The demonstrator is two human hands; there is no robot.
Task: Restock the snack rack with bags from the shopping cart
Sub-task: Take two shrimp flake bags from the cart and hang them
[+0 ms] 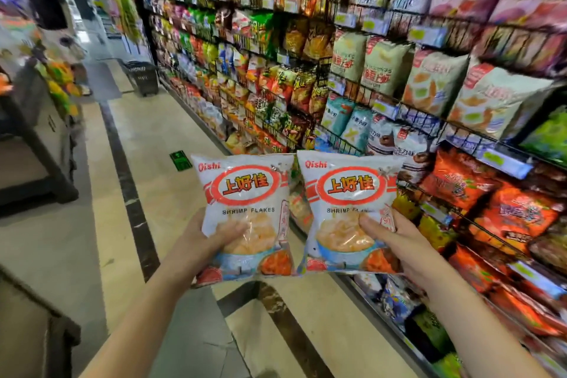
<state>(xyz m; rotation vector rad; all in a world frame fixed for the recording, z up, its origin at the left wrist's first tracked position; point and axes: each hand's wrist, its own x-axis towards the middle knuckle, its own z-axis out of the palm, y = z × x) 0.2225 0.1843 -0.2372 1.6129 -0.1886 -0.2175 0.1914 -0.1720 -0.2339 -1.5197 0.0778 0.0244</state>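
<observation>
We held a bag in each hand, upright and side by side over the aisle floor, just in front of the rack (383, 95). Our left hand (214, 232) gripped the left bag (245, 193) low down, thumb across its front; our right hand (395, 239) gripped the right bag (349, 193) likewise. We judged this the carrying step, neither bag shelved yet. The next move called for finding a free slot and sliding each bag in upright.
</observation>
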